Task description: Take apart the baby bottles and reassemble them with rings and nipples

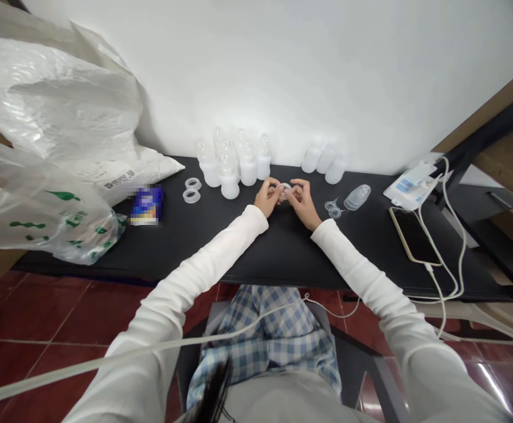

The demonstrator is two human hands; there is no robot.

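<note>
My left hand (268, 198) and my right hand (301, 202) meet over the middle of the black table. Between them they pinch a whitish bottle collar ring (284, 187), the fingers of each closed on its side. Whether a nipple sits inside it is too small to tell. Two similar collar rings (191, 195) lie to the left, partly overlapping. Several white baby bottles with clear domed caps (230, 181) stand behind my left hand. Behind my right hand are several white bottles without caps (312, 158). Two small clear silicone nipples (334, 211) and a stack of clear caps (357, 198) lie to its right.
Large white plastic bags (62, 106) and a clear printed bag (62, 217) crowd the left end. A blue packet (147, 205) lies beside them. At right are a phone (415, 238) on a charging cable and a white power strip (410, 185). A cable crosses my lap.
</note>
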